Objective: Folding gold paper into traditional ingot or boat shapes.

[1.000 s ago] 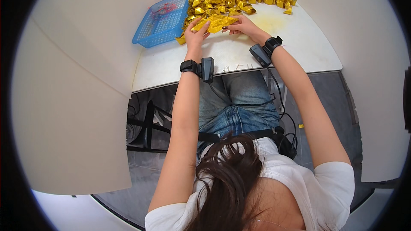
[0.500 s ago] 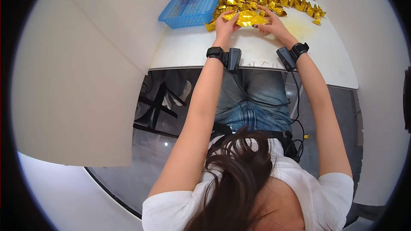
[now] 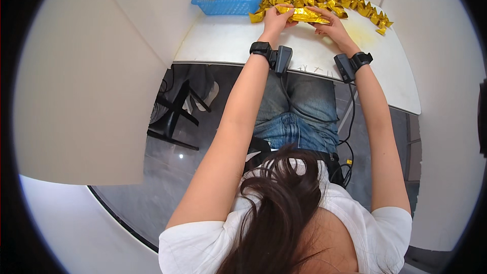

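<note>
Between our left hand (image 3: 276,21) and right hand (image 3: 334,28), the gold foil piece (image 3: 308,15) lies long side crosswise; we clamp fingers on both ends.

Hands (image 3: 275,21) hold gold foil (image 3: 308,16) over white table (image 3: 223,43).

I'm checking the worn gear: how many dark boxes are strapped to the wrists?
2. The left box is strapped to the wrist of the left hand, the right box to the wrist of the right hand. Both wrists show, so none seem hidden.
</note>
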Available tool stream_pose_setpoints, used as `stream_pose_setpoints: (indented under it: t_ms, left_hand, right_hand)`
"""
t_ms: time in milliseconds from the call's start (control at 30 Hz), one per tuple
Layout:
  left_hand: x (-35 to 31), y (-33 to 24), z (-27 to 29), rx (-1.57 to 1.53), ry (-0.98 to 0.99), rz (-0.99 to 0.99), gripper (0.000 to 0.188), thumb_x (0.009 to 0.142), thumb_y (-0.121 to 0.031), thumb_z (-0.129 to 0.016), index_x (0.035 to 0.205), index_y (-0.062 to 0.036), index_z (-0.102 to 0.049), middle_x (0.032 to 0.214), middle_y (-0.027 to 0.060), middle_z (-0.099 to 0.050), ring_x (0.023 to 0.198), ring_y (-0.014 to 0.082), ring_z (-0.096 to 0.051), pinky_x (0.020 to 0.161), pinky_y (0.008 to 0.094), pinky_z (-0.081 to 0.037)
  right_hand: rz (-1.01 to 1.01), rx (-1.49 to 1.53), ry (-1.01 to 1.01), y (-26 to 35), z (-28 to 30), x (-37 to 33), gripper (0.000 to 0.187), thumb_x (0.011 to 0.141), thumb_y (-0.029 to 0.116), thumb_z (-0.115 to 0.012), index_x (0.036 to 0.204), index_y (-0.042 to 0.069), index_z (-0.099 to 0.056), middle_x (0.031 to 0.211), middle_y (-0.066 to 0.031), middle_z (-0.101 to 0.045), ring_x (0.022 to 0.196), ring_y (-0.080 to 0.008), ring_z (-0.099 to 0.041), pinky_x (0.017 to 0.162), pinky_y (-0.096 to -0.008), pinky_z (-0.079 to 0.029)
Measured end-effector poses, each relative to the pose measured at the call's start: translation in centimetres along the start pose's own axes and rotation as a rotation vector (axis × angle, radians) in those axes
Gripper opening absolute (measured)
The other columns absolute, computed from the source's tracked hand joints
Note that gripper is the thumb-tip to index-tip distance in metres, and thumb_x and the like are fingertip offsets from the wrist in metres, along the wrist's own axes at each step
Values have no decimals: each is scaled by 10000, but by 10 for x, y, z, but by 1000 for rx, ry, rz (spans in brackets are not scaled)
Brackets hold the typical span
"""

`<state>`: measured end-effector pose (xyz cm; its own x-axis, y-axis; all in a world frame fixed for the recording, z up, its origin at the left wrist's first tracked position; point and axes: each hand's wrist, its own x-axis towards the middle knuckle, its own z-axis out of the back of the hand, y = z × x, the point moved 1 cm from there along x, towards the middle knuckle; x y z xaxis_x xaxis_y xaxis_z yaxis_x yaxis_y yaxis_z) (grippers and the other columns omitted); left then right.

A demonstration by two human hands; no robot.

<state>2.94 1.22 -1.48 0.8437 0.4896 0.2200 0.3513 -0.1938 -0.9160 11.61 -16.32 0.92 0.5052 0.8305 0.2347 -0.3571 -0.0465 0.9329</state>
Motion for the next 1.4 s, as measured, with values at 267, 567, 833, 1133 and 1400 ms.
stream_pose_setpoints:
  t_ms: [267, 567, 833, 1133, 1400]
  left_hand:
    - [-8, -12, -7, 75, 28, 8, 185, 857, -106, -576, 1030, -56, -620, 947, 48, -598, 834, 173, -633, 646, 285, -559]
    - [-4, -12, -6, 102, 53, 53, 234, 876, -149, -559, 1085, -54, -607, 1010, 66, -616, 844, 171, -640, 687, 252, -533]
    - [-5, -10, -5, 227, 182, 30, 256, 902, -158, -521, 1112, -23, -579, 986, 96, -616, 794, 193, -658, 655, 234, -527]
    - [-13, -24, -15, 147, 191, 124, 500, 851, -349, -606, 1213, -35, -464, 1062, 92, -581, 822, 166, -646, 711, 207, -505]
    - [-14, -18, -16, 428, 366, -71, 647, 730, -91, -717, 1283, -33, -384, 1100, 105, -566, 936, 177, -602, 770, 227, -489]
  right_hand:
    - [-12, 66, -131, -19, 9, 8, 329, 849, 145, -577, 1173, 84, -560, 927, -27, -651, 661, -55, -551, 556, -175, -414]
    - [-13, -14, -121, -16, 8, 10, 293, 849, 248, -612, 1075, 63, -611, 894, -12, -654, 660, -48, -553, 576, -173, -420]
    - [97, -24, -213, -11, 10, 9, 293, 792, 212, -686, 1028, 45, -639, 818, -9, -644, 672, -57, -571, 598, -180, -432]
    - [105, -53, -341, -13, 14, 10, 274, 792, 224, -686, 949, 1, -658, 787, -26, -651, 668, -66, -576, 614, -197, -432]
    - [8, -84, -317, -13, 17, 13, 269, 804, 265, -675, 867, 4, -651, 751, -27, -639, 633, -65, -563, 584, -201, -424]
